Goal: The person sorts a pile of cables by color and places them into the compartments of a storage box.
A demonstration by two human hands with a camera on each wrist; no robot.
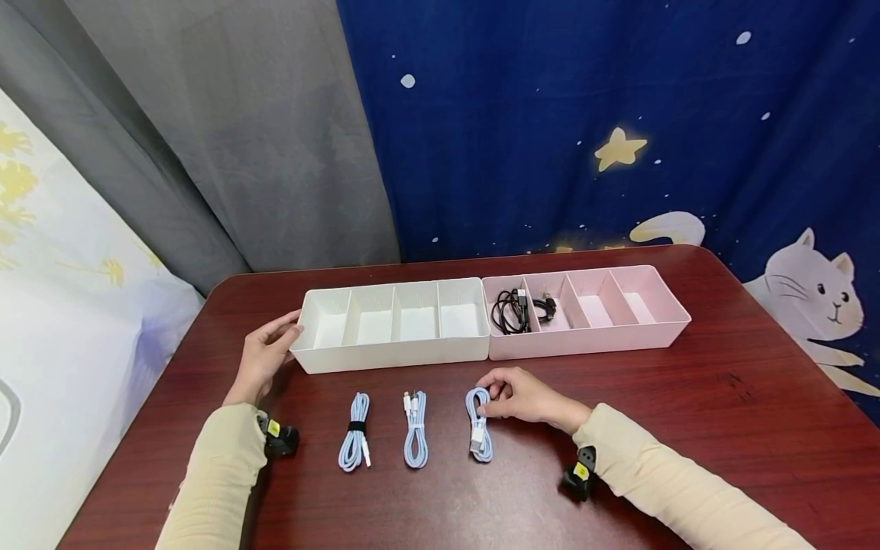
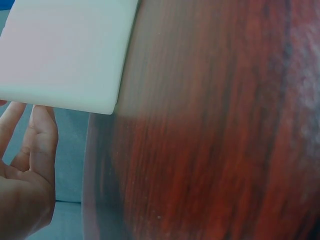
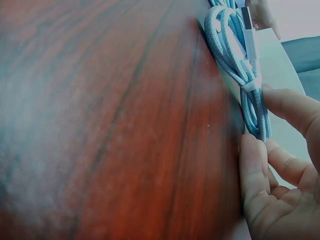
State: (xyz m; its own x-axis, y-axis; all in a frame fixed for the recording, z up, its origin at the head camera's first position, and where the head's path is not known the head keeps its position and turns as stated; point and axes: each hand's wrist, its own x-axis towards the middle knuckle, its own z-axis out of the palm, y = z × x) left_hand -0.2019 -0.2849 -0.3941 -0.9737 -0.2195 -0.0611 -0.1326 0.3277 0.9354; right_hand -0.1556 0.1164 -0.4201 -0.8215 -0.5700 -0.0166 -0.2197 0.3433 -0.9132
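Note:
My right hand (image 1: 524, 396) pinches the upper end of a coiled light-blue USB cable (image 1: 483, 447), which has a white connector and tie. The right wrist view shows its thumb and fingertips on the end of that coiled cable (image 3: 251, 90). At the left end of the white divided box (image 1: 395, 356), my left hand (image 1: 263, 359) rests its fairly straight fingers against the end wall. The left wrist view partly hides those fingertips behind the box (image 2: 65, 60). Two more coiled light-blue cables lie on the table, one with a black strap (image 1: 357, 425) and one with a white tie (image 1: 415, 439).
A pink divided box (image 1: 584, 341) adjoins the white one at its right end. Black cables (image 1: 510, 312) lie in its two left compartments. Both boxes stand toward the back of the dark red wooden table (image 1: 440, 508), with curtains (image 1: 495, 153) behind.

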